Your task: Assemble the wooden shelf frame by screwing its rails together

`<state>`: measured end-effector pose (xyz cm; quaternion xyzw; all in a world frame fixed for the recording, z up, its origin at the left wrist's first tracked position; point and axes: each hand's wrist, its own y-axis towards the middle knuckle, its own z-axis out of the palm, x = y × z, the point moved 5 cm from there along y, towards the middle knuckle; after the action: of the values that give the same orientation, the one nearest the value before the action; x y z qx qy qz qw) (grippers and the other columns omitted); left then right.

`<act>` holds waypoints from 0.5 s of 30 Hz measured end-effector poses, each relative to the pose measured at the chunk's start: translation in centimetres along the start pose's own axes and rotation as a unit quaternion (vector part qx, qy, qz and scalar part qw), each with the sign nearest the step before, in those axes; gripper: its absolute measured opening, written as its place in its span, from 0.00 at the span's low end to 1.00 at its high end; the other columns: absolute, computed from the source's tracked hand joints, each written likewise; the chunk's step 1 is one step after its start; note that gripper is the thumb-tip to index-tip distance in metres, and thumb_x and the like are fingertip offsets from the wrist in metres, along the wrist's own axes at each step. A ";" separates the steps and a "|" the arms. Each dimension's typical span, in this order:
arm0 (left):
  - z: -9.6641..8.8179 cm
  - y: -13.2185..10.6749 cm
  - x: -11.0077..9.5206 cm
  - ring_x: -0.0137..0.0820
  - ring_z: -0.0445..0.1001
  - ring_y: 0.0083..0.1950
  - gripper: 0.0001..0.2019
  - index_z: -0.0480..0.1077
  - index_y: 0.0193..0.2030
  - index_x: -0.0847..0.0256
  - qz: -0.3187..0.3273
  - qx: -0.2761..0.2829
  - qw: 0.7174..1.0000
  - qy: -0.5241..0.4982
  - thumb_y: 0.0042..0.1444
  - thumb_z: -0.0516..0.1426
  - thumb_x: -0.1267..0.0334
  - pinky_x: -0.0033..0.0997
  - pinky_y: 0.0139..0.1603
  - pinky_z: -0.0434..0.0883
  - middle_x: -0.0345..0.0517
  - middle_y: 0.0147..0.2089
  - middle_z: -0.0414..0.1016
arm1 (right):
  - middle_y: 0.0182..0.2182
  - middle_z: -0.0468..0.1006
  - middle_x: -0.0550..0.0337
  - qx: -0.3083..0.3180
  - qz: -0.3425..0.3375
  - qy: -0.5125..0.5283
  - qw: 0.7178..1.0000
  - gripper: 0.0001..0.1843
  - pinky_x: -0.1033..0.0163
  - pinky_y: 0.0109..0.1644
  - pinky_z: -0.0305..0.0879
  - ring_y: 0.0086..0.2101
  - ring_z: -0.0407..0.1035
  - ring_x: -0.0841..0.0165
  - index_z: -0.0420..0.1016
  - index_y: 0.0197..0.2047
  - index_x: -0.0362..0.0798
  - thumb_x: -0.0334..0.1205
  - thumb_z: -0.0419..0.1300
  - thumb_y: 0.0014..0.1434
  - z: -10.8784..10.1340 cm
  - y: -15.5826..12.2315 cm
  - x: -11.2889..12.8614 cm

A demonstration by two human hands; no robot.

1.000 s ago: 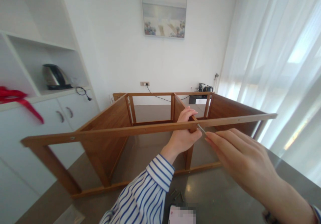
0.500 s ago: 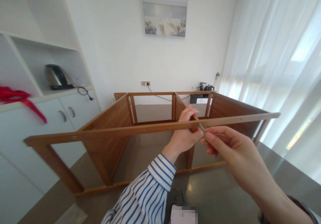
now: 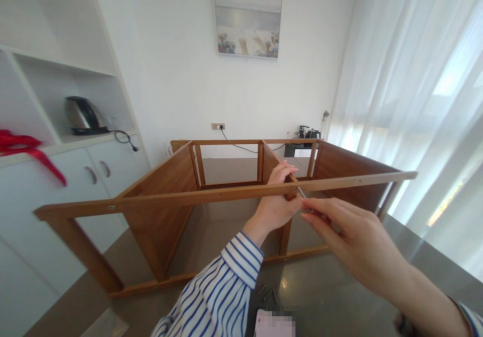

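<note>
A brown wooden shelf unit (image 3: pixel 211 194) lies on its side across the floor. My left hand (image 3: pixel 274 210), in a striped sleeve, is wrapped round the joint where the middle shelf board (image 3: pixel 272 157) meets the near rail. Pinched in the fingers of my right hand (image 3: pixel 350 229) is a thin metal hex key (image 3: pixel 302 192). Its tip touches the front of the near rail at that joint; my fingers cover the rest of the key. The tips of both hands almost meet there.
Several bolts (image 3: pixel 267 293) lie on the floor (image 3: pixel 320 281) below my left forearm, by a partly blurred pale object (image 3: pixel 273 323). A clear plastic bag (image 3: pixel 105 323) is at lower left. White cabinets (image 3: pixel 33 206) with a kettle (image 3: pixel 85 115) stand left, a curtain (image 3: pixel 407 100) right.
My right hand has turned about the hex key, its fingers now lower and pointing left with the back of the hand more upward. My left hand keeps its grip on the joint.
</note>
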<state>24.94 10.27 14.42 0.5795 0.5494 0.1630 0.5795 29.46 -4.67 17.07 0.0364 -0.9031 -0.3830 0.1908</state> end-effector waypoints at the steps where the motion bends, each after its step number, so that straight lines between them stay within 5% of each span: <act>1: 0.0 0.0 0.0 0.42 0.55 0.66 0.23 0.62 0.50 0.58 0.001 -0.001 1.000 0.001 0.45 0.59 0.71 0.51 0.66 0.54 0.53 0.58 0.63 | 0.40 0.79 0.55 -0.001 -0.047 -0.043 0.998 0.13 0.61 0.43 0.71 0.39 0.73 0.66 0.74 0.48 0.50 0.38 0.55 0.62 -0.3 0.1 0.3; 4: 0.0 0.0 0.1 0.42 0.56 0.66 0.22 0.62 0.50 0.58 0.000 -0.002 1.000 0.003 0.46 0.58 0.71 0.52 0.66 0.54 0.53 0.58 0.64 | 0.41 0.77 0.52 -0.001 -0.126 -0.110 0.986 0.13 0.60 0.43 0.70 0.40 0.72 0.65 0.73 0.49 0.48 0.35 0.54 0.63 -0.6 0.5 1.1; 9: 0.0 0.0 0.1 0.42 0.56 0.66 0.22 0.62 0.50 0.58 0.007 -0.007 1.000 0.002 0.46 0.57 0.71 0.51 0.66 0.55 0.53 0.57 0.64 | 0.38 0.78 0.53 -0.012 -0.135 -0.102 0.986 0.11 0.60 0.41 0.70 0.38 0.72 0.66 0.72 0.47 0.48 0.34 0.52 0.63 -0.5 0.7 1.5; 12: 0.0 0.0 0.0 0.42 0.56 0.66 0.23 0.62 0.50 0.58 0.001 -0.005 1.000 0.004 0.45 0.57 0.73 0.51 0.66 0.54 0.53 0.57 0.64 | 0.34 0.78 0.55 -0.030 -0.085 -0.070 0.994 0.09 0.63 0.38 0.69 0.34 0.72 0.67 0.73 0.42 0.48 0.36 0.52 0.63 -0.3 0.6 1.1; 15: 0.0 0.0 0.0 0.42 0.55 0.66 0.24 0.62 0.50 0.57 -0.007 0.000 1.000 0.008 0.44 0.58 0.73 0.51 0.66 0.54 0.53 0.58 0.63 | 0.29 0.78 0.59 -0.035 0.033 -0.001 0.999 0.08 0.66 0.33 0.68 0.28 0.72 0.70 0.74 0.39 0.49 0.40 0.55 0.62 -0.1 0.3 0.1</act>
<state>24.99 10.25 14.44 0.5742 0.5579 0.1635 0.5765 29.46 -4.52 17.37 -0.0007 -0.8899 -0.4080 0.2041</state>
